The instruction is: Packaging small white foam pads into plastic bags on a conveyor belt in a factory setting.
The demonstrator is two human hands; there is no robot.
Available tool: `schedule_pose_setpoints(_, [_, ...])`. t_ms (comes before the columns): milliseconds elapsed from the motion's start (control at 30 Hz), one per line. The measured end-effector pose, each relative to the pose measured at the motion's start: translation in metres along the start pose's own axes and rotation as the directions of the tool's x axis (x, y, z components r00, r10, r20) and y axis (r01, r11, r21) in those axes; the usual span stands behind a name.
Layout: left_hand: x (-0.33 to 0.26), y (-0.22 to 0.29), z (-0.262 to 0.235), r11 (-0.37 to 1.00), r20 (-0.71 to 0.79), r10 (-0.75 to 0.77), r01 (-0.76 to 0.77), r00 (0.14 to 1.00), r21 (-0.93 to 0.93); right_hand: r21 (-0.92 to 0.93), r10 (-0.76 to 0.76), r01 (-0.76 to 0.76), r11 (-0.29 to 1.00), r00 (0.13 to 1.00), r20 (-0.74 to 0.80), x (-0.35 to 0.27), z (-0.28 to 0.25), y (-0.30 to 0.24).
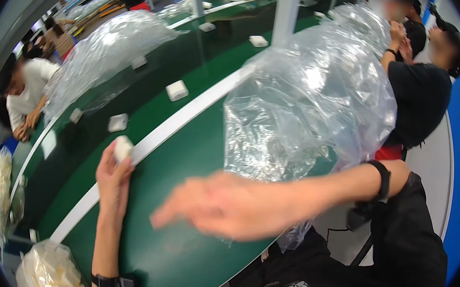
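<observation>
My left hand (pixel 114 172) pinches a small white boxy plastic piece (pixel 123 147) between thumb and fingers, at the white rail (pixel 175 124) along the conveyor. My right hand (pixel 220 206), smeared by motion, crosses above the green table (pixel 171 273). Its fingers reach out to the left, and nothing shows in them. Similar white pieces lie apart on the green belt, one (pixel 177 91) beyond the rail and another (pixel 118 123) just past my left hand. Beside my right forearm spreads a large clear plastic bag (pixel 305 107), whose contents I cannot make out.
A clear bag of cream-white pieces (pixel 51 280) stands at the lower left. Another big clear bag (pixel 113 49) lies across the belt. A grey post (pixel 287 8) rises by the rail. One person (pixel 31 89) works opposite; others (pixel 421 95) sit at the right.
</observation>
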State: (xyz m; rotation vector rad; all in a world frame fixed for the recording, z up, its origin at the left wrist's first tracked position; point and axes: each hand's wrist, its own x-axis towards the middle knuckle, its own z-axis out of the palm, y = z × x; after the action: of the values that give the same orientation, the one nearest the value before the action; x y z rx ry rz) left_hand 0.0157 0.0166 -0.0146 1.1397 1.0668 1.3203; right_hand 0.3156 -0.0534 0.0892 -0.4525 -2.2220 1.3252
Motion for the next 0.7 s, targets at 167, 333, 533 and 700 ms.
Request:
schedule_pose_setpoints(167, [-0.004, 0.001, 0.014, 0.985, -0.026, 0.049, -0.053, 0.998, -0.166, 0.383, 0.234, -0.115, 0.917, 0.931, -0.281, 0.09, -0.005, 0.091])
schedule_pose_setpoints(333, [-0.01, 0.007, 0.013, 0.975, 0.002, -0.013, 0.013, 1.0, -0.221, 0.559, 0.233, 0.024, 0.829, 0.893, -0.384, 0.11, 0.005, 0.142])
schedule_pose_setpoints(533, [-0.007, 0.009, 0.009, 0.982, 0.078, -0.025, 0.039, 0.997, -0.185, 0.613, 0.19, -0.008, 0.79, 0.954, -0.232, 0.111, -0.009, 0.15])
schedule_pose_setpoints(700, [-0.005, 0.01, 0.009, 0.986, 0.105, -0.043, 0.059, 0.994, -0.154, 0.548, 0.17, -0.027, 0.836, 0.962, -0.213, 0.112, -0.007, 0.151])
